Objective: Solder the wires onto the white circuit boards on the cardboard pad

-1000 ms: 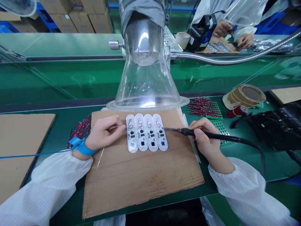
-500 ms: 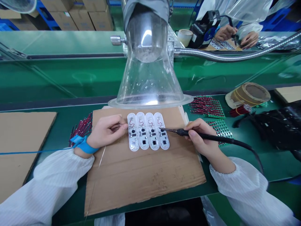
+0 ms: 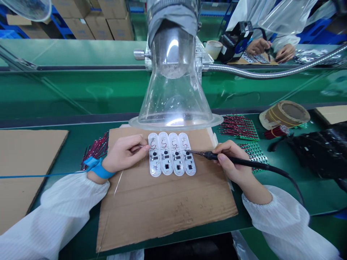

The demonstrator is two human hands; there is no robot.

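Cardboard sheet (image 3: 168, 213) on the green desk (image 3: 77, 225) carries four clear plastic boards (image 3: 172, 153), lying side by side and touching, directly below the clear fume hood (image 3: 175, 97). Each board has a thin red wire loop (image 3: 164, 144) at its far end and dark components (image 3: 166, 166) nearer me. My hands are apart, one at each side of the row. Left hand (image 3: 123, 153) pinches a thin metal piece (image 3: 141, 146) with its end at the leftmost board; blue wrist strap (image 3: 99, 169) on that wrist. Right hand (image 3: 233, 160) grips the soldering iron (image 3: 260, 164) pen-style, tip at the rightmost board. Boards judged light, stiff but brittle, and liable to slide on cardboard; best taken by their plain rounded edges, clear of the wire loops.
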